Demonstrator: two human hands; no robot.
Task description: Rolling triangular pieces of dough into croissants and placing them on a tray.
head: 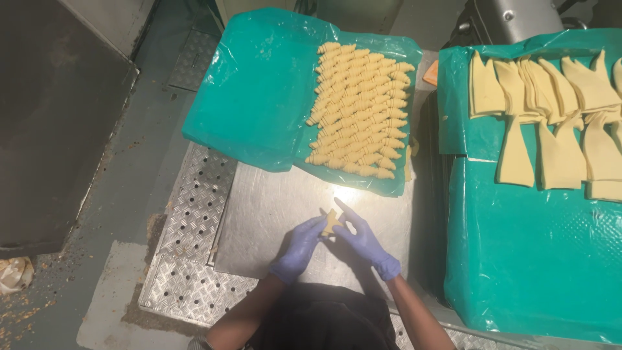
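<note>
Small pale-yellow piece of raw dough [331, 222], held just above the bare steel table [272, 207] at lower centre of the frame, pinched between both hands. Left hand in a purple glove [298, 249] curled under it from the left, fingertips closed on its lower edge; right hand in a purple glove [363, 240] on the other side, forefinger stretched up along the dough's top, remaining fingers pressed against it. Held off the table and between the fingertips, apparently so as to be rolled or shaped. Above, at upper centre: a teal plastic sheet [259, 84] draped over a tray, its right half packed with tight rows of rolled crescent-shaped dough pieces [359, 110], laid close and parallel, likely to save room, its left half bare. At right of the frame: a second teal plastic sheet [531, 246] over a raised block, bearing along the top a row of flat, elongated triangular dough cut-outs [551, 116], overlapped and hanging slightly over a step in the sheet, within reach of the right hand. At lower left: perforated metal tread plate [188, 220], grey floor [129, 162] with crumbs beyond.
</note>
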